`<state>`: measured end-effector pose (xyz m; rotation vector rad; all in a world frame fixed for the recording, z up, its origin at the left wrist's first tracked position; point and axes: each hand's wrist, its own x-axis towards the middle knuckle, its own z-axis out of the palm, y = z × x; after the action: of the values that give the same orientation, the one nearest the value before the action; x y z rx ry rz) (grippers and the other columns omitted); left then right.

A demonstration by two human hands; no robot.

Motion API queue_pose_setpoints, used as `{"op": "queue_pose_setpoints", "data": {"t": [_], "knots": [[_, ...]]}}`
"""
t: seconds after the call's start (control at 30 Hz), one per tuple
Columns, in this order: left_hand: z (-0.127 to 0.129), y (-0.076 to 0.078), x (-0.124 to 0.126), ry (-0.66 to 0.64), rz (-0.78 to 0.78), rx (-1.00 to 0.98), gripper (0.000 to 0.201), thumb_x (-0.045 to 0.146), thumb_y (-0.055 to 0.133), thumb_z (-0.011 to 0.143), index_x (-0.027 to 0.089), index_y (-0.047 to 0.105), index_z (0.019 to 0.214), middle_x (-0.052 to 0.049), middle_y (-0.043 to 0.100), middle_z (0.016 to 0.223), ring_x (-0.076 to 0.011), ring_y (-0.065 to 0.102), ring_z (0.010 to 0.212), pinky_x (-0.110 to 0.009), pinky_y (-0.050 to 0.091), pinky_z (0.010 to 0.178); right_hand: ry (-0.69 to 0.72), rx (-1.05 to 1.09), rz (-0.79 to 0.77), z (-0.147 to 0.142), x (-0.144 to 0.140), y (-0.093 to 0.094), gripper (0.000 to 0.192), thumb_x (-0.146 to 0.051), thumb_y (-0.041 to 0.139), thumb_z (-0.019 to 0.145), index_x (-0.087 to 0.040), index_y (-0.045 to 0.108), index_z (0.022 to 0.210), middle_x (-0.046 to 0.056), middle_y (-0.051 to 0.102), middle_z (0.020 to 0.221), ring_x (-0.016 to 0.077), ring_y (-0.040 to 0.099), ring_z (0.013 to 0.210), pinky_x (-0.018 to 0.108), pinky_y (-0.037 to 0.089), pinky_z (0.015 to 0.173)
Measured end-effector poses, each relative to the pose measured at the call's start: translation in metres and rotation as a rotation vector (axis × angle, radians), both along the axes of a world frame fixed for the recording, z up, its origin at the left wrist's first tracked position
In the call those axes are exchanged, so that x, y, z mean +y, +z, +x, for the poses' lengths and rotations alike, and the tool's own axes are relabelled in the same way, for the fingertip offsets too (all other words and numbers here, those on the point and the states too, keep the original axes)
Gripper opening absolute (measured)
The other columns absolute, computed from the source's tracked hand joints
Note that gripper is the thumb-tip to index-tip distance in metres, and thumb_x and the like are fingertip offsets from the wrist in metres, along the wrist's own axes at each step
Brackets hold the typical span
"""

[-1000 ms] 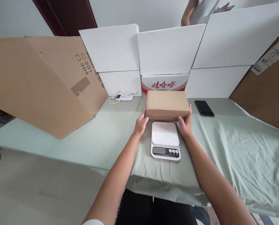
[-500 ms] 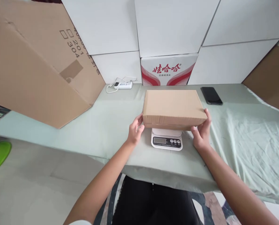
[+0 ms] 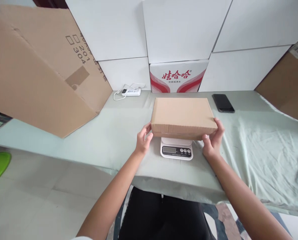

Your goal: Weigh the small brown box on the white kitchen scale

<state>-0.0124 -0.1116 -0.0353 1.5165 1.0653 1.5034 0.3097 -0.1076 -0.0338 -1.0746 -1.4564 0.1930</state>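
Makeshift indoor workspace: cloth-covered table (image 3: 109,133) (scale (image 3: 176,152) on it), white panels (image 3: 176,30) behind.

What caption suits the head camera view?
Left hand and right hand hold a cardboard box over a white scale.

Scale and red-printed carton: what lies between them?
In the head view: the brown box, hiding part of the scale, then a cloth strip before the carton.
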Motion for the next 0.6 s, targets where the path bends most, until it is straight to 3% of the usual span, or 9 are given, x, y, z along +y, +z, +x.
{"op": "queue_pose_setpoints", "data": {"t": [0.2,0.43,0.6], "knots": [[-0.001,0.001,-0.002,-0.001,0.012,-0.006,0.073,0.074,0.066,0.099,0.025,0.07,0.153,-0.016,0.077,0.155,-0.0392,0.071,0.149,-0.057,0.057,0.127,0.019,-0.011,0.038,0.001,0.001,-0.001,0.081,-0.074,0.06,0.097,-0.033,0.044,0.165,0.015,0.05,0.158,0.0452,0.047,0.158,0.072,0.038,0.135],[0.003,0.003,-0.007,-0.017,0.029,-0.009,0.077,0.073,0.064,0.101,0.026,0.064,0.162,-0.013,0.063,0.173,-0.0385,0.057,0.164,-0.056,0.048,0.137,0.044,0.048,0.007,-0.002,-0.004,0.001,0.084,-0.075,0.057,0.099,-0.037,0.04,0.172,0.016,0.056,0.16,0.0446,0.059,0.15,0.075,0.043,0.131],[0.007,0.021,-0.007,-0.058,0.034,-0.004,0.08,0.075,0.062,0.101,0.023,0.064,0.161,-0.015,0.07,0.165,-0.0391,0.061,0.16,-0.055,0.049,0.137,0.059,0.033,-0.068,-0.006,-0.008,0.024,0.086,-0.078,0.054,0.101,-0.034,0.041,0.174,0.016,0.056,0.168,0.0457,0.051,0.162,0.073,0.043,0.135]]}}
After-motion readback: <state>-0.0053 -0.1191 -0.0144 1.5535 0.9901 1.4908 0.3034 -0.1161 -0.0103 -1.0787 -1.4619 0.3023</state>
